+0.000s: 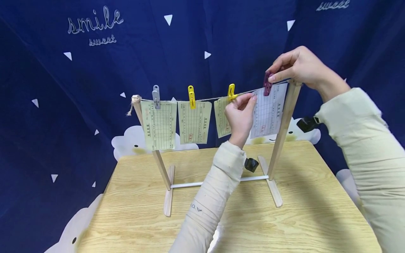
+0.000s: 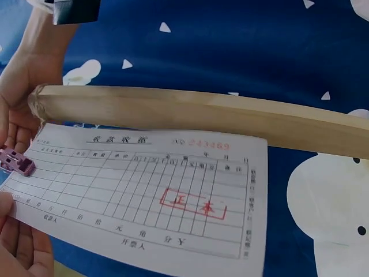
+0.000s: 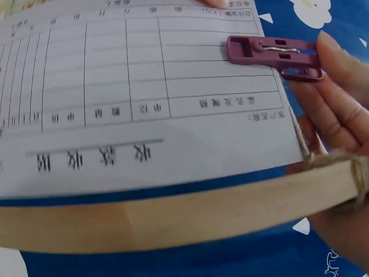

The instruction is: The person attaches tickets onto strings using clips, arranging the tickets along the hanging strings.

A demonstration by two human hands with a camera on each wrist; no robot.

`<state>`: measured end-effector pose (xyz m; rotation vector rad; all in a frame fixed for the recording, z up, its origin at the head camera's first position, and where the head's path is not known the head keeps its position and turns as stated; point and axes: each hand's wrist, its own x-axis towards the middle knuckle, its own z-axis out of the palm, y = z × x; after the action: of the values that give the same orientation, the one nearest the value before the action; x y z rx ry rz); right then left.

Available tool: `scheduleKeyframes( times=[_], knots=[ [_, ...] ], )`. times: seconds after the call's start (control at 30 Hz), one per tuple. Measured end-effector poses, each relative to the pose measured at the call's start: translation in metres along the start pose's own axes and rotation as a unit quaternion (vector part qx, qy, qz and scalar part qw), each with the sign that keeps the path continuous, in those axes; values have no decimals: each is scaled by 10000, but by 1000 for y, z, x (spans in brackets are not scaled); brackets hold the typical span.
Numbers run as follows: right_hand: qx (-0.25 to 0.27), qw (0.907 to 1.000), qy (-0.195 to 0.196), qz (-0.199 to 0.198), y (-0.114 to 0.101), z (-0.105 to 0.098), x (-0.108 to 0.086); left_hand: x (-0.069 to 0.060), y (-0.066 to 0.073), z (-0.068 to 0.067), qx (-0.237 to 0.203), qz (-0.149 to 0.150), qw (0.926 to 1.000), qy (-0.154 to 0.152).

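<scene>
A white printed receipt slip (image 1: 268, 112) hangs at the right end of a twine line (image 1: 218, 98). My right hand (image 1: 299, 68) pinches the handle end of a purple clothespin (image 3: 274, 53), whose other end lies over the slip's top edge. By its upper left corner, my left hand (image 1: 240, 117) holds the slip between thumb and finger. The left wrist view shows the slip's red stamp (image 2: 194, 203) and the purple clothespin beside the left fingers. Behind the left hand, a yellowish slip (image 1: 222, 117) is partly hidden under a yellow clothespin (image 1: 231, 92).
Two more yellowish slips hang further left, under a grey clothespin (image 1: 156, 96) and a yellow clothespin (image 1: 191, 97). The line runs between a left wooden post (image 1: 160, 172) and a right wooden post (image 1: 284, 130), joined by a white bar (image 1: 186, 185) above the wooden table (image 1: 133, 225). A blue curtain (image 1: 177, 66) hangs behind.
</scene>
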<state>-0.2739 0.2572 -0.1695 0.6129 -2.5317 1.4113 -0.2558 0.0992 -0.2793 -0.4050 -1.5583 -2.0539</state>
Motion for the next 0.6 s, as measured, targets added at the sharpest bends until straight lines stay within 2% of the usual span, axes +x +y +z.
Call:
scheduleKeyframes(
  times=[0.17,0.43,0.6],
  knots=[
    [-79,9998,-106,165,4,-1,-1,0,1,-1,36,23,10000,-7],
    [-466,9988,-133,-70,8,2,-6,0,0,-1,48,-43,10000,16],
    [-417,9990,19,-171,13,2,-11,-1,-2,-1,76,-104,9999,45]
  ],
)
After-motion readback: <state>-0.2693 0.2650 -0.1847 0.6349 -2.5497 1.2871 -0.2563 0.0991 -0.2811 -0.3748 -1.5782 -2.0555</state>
